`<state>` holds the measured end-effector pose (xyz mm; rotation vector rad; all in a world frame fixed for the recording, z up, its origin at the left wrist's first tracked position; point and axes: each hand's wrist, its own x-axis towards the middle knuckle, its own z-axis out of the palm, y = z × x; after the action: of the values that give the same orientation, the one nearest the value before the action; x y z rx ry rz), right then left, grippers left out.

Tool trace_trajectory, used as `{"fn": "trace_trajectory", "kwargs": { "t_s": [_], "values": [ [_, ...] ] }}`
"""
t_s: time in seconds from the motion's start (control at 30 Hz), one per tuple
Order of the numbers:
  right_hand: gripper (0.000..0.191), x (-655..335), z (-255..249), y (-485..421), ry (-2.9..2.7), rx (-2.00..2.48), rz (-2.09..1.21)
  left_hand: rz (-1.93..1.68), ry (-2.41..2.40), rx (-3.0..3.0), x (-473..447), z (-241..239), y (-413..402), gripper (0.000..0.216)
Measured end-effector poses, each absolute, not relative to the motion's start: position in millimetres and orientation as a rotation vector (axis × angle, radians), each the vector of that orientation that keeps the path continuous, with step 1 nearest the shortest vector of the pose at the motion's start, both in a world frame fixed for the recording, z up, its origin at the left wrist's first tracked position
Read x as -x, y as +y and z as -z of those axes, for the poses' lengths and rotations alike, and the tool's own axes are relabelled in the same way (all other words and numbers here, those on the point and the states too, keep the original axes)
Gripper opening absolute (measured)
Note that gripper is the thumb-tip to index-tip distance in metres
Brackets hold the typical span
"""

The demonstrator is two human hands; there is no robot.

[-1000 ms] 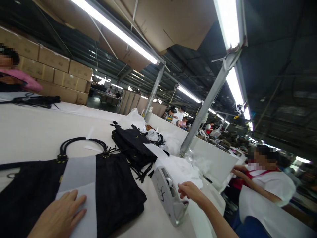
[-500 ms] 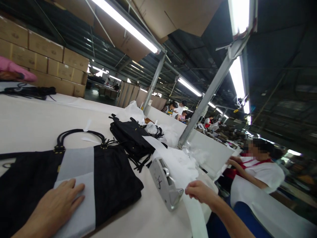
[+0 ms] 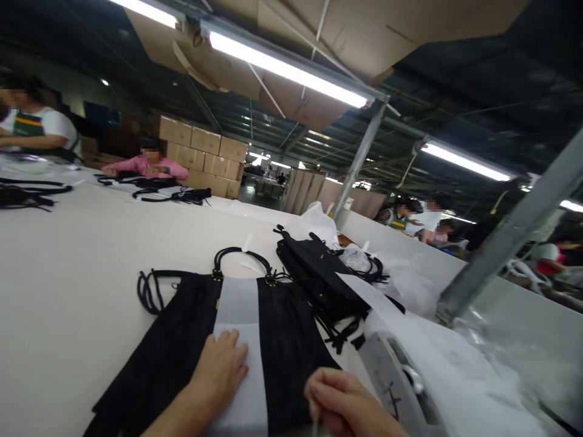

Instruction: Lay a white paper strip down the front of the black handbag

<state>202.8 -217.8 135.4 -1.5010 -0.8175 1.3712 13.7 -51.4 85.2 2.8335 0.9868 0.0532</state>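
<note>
A black handbag lies flat on the white table, its looped handle pointing away from me. Down its middle runs a strip of pale grey paper. My left hand rests on the paper with fingers spread, pressing it against the bag. Over the bag's lower right part, my right hand is closed in a pinch. A thin pale strip, apparently a piece of tape, hangs below its fingertips, blurred. Just right of that hand stands a grey tape dispenser.
More black bags are piled behind the dispenser, beside white sheets and clear plastic. A slanted metal post rises at the table's right edge. Across the table, a person in pink and another in a green apron work.
My view has turned left. My right hand has moved from the dispenser's cutting end to above the bag, still pinched. My left hand stays on the grey paper.
</note>
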Motion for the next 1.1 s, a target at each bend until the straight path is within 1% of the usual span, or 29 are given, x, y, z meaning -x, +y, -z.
{"fn": "trace_trajectory", "kwargs": {
  "t_s": [0.07,0.17,0.3,0.37,0.47,0.53,0.63,0.77,0.97,1.1],
  "values": [
    [0.039,-184,-128,-160,-0.817,1.445,-1.380,-0.068,0.985,-2.804,-13,-86,-52,0.032],
    [0.036,-177,-103,-91,-0.853,1.560,-1.303,-0.076,0.978,-2.770,-15,-91,-51,0.029],
    [0.028,-187,-71,-46,-0.916,1.719,-1.199,-0.075,0.994,-2.723,-20,-89,-47,0.025],
    [0.027,-191,-63,-40,-0.942,1.721,-1.202,-0.068,0.994,-2.710,-22,-82,-45,0.026],
    [0.030,-194,-58,-39,-0.965,1.711,-1.216,-0.095,0.959,-2.759,-24,-69,-44,0.040],
    [0.032,-195,-57,-40,-0.970,1.699,-1.217,-0.107,0.925,-2.802,-24,-62,-44,0.046],
    [0.032,-195,-54,-40,-0.983,1.686,-1.197,-0.092,0.918,-2.820,-24,-56,-42,0.045],
    [0.032,-197,-49,-39,-1.006,1.685,-1.179,-0.159,0.924,-2.813,-24,-50,-40,0.044],
    [0.031,-198,-46,-37,-1.103,1.686,-1.110,-0.153,0.940,-2.761,-25,-56,-42,0.039],
    [0.029,-198,-45,-37,-1.107,1.690,-1.101,-0.130,0.951,-2.776,-25,-56,-43,0.041]
  ]
}}
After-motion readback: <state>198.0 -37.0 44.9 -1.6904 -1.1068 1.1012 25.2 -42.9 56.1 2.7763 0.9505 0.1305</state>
